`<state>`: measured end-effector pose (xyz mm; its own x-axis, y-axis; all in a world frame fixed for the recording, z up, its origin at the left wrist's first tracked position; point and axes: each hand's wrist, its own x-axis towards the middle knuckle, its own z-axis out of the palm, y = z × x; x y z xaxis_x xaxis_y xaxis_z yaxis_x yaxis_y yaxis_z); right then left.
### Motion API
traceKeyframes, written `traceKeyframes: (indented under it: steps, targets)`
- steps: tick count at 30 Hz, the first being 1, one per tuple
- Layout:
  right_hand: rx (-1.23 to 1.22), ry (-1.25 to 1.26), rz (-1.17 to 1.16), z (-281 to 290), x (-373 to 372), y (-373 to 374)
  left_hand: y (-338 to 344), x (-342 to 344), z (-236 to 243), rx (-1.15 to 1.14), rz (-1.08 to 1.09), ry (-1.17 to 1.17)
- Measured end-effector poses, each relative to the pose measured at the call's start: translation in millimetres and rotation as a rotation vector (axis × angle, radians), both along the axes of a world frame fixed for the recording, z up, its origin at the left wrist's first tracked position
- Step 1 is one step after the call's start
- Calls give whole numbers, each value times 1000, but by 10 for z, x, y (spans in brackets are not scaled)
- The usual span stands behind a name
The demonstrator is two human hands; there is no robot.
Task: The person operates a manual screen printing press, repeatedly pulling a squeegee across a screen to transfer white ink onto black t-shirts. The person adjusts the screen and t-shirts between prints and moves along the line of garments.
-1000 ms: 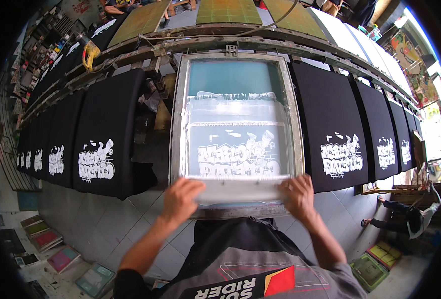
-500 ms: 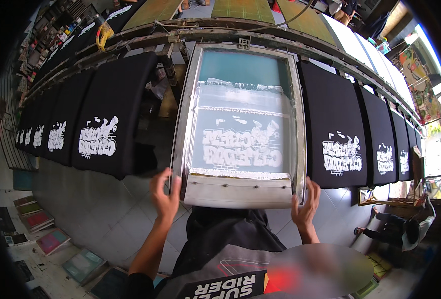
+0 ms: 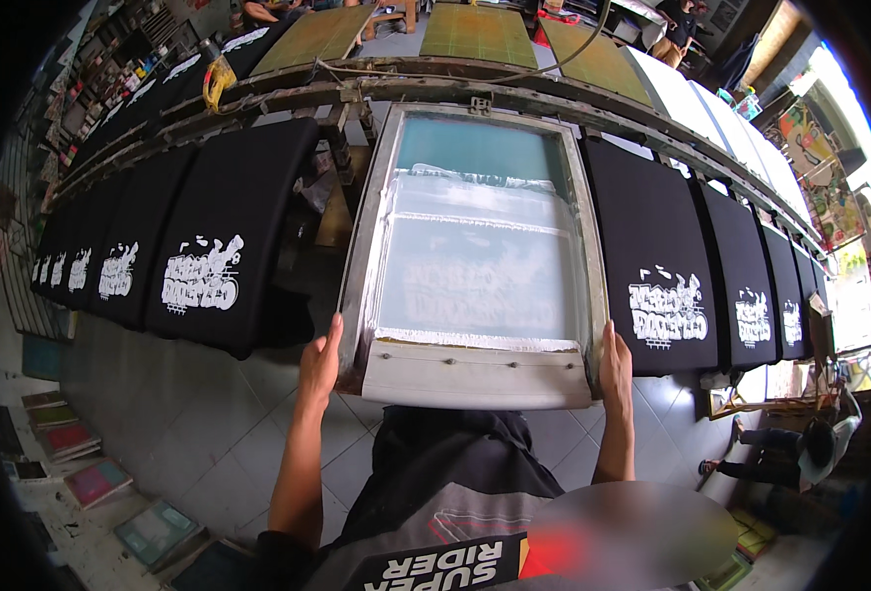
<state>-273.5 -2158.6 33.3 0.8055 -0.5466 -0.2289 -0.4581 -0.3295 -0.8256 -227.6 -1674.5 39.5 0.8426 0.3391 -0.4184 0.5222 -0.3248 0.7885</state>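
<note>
A screen printing frame (image 3: 354, 325) lies straight in front of me, its pale blue-green mesh (image 3: 480, 143) smeared with white ink (image 3: 475, 340) in bands. A light wooden or plastic squeegee (image 3: 485, 379) with a row of screws rests across the near end. My left hand (image 3: 320, 362) grips the frame's left side near its front corner. On the opposite side, my right hand (image 3: 614, 362) holds the right rail at the same height. Fingers of both hands are partly hidden under the frame. A faint pale design shows through the mesh.
Black shirts with white prints stretch over boards on the left (image 3: 234, 207) and right (image 3: 647, 227). A metal rail (image 3: 268, 98) runs behind the frame. Stacked screens (image 3: 160, 527) lie at lower left. A person (image 3: 818, 448) bends at lower right.
Both hands have moved up and closed onto the frame's sides. The design under the mesh has gone from sharp white to faint, and the frame looks slightly raised and shifted.
</note>
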Motion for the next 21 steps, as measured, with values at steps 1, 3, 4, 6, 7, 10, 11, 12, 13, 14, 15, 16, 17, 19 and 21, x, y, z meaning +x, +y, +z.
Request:
traceKeyframes:
  steps: [1, 3, 4, 6, 7, 10, 11, 12, 13, 14, 15, 16, 17, 19, 21]
  targets:
    - [18, 3, -6, 7, 118, -1, -33, 96, -74, -19, 18, -4]
    - [35, -33, -45, -186, 212, -44, -30, 236, -314, 20, 39, -9]
    - [-67, -11, -105, -290, 199, -48, -70, 259, -390, 62, 28, -50]
    - [-124, -88, -189, -407, 132, -5, -123, 192, -524, 149, 21, -125]
    - [-120, -78, -194, -399, 90, 1, -108, 171, -573, 184, -13, -143]
    - [-104, -82, -223, -360, -76, -16, -178, -55, -545, 242, -2, -133]
    - [-95, -103, -239, -356, -181, -38, -236, -143, -501, 214, 26, -137]
    - [-91, -121, -257, -352, -317, -96, -348, -233, -429, 193, 47, -147]
    - [-86, -135, -283, -369, -458, -221, -486, -304, -412, 156, 47, -186]
    - [-78, -145, -305, -396, -609, -362, -612, -383, -409, 123, 49, -220]
    - [-71, -150, -326, -434, -760, -494, -724, -435, -378, 114, 15, -173]
    - [-48, -164, -360, -426, -870, -585, -881, -499, -317, 91, 23, -202]
    - [-26, -177, -394, -395, -988, -701, -1042, -543, -264, 73, 6, -208]
    - [-61, -188, -458, -390, -1279, -1031, -1388, -669, -295, 21, -25, -213]
    - [-118, -187, -517, -410, -1583, -1465, -1792, -779, -343, -22, -64, -219]
